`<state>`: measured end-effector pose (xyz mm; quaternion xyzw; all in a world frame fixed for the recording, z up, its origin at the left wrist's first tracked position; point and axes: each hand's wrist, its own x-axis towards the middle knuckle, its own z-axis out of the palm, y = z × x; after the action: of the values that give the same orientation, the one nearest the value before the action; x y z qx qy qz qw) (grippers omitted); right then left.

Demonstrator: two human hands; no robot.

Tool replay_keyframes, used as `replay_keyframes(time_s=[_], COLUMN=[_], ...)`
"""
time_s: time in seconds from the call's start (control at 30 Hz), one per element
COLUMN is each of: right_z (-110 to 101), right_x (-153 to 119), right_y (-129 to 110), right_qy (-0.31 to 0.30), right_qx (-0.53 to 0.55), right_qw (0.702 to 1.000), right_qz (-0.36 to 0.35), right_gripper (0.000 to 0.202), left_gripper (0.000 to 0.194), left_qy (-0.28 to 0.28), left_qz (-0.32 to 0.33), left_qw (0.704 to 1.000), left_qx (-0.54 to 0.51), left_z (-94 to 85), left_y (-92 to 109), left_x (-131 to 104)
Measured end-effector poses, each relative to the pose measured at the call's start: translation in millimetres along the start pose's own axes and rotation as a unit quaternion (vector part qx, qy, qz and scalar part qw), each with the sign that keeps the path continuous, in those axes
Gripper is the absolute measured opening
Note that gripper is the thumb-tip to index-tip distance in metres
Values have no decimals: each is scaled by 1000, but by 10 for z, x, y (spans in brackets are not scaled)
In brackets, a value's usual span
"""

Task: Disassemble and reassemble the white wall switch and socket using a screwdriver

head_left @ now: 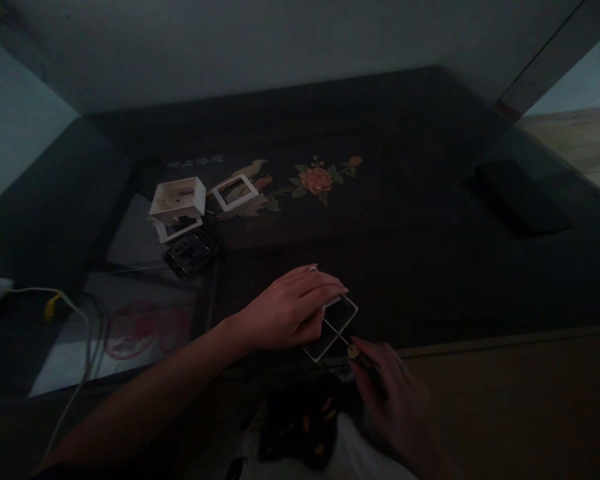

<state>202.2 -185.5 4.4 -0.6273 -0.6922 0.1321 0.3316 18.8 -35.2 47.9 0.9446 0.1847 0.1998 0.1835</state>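
At the table's near edge my left hand (pixel 295 307) is closed over a white-edged square switch plate (pixel 349 312) with a dark middle, its fingers covering much of it. My right hand (pixel 397 397) is wrapped around the handle of a screwdriver (pixel 359 355). The screwdriver's thin shaft lies across the plate and points up and left toward my left hand. Whether its tip touches the plate is hard to tell in the dim light.
Left of centre are a white open box (pixel 180 199), a white frame (pixel 236 193), another white frame (pixel 180 230) and a black slotted plate (pixel 191 254). A pale cable (pixel 87 333) runs down the left side. A dark flat object (pixel 523 198) lies at right on the dark flower-printed table (pixel 405 253).
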Motion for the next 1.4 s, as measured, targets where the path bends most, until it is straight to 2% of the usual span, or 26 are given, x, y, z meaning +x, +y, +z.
replay_keyframes(time_s=[0.1,0.17,0.3,0.4,0.5,0.6,0.7,0.83,1.03,1.13,1.2,1.27,1.4], right_z=[-153,-263,-406,-408,-344,-269,-222,-213,-238,-241,-254,-280,-317], right_x=[91,176,475,829,1184,1397,1438,1384,1377,1373,1369,1385,1540], right_y=[26,83,234,314,336,333,357,428,447,432,436,445,436], right_qy=[-23,-33,-47,-57,-61,-68,-67,-60,-76,-69,-66,-69,-116], right_qx=[18,38,94,132,157,176,177,169,149,143,142,150,177], right_qw=[1000,999,993,988,985,982,981,982,985,987,987,986,976], right_qz=[-10,-15,49,59,48,35,35,52,33,26,27,30,54], right_gripper=[21,19,15,18,20,20,19,17,20,27,28,24,19], left_gripper=[37,36,32,30,30,30,32,33,33,35,37,35,28], left_qy=[31,68,134,177,211,198,146,92,74,78,85,92,94], left_qz=[-16,-60,-162,-215,-276,-341,-378,-382,-368,-357,-346,-324,-218], left_qw=[999,995,977,958,929,897,881,880,884,887,890,899,954], left_qx=[17,27,40,69,127,199,243,266,278,282,285,279,185], left_z=[14,29,12,-134,-377,-554,-551,-411,-359,-408,-466,-523,-494], left_y=[-42,-88,-228,-403,-656,-937,-1139,-1231,-1304,-1273,-1155,-942,-375], left_x=[8,29,111,132,47,-107,-225,-263,-272,-254,-217,-167,-78])
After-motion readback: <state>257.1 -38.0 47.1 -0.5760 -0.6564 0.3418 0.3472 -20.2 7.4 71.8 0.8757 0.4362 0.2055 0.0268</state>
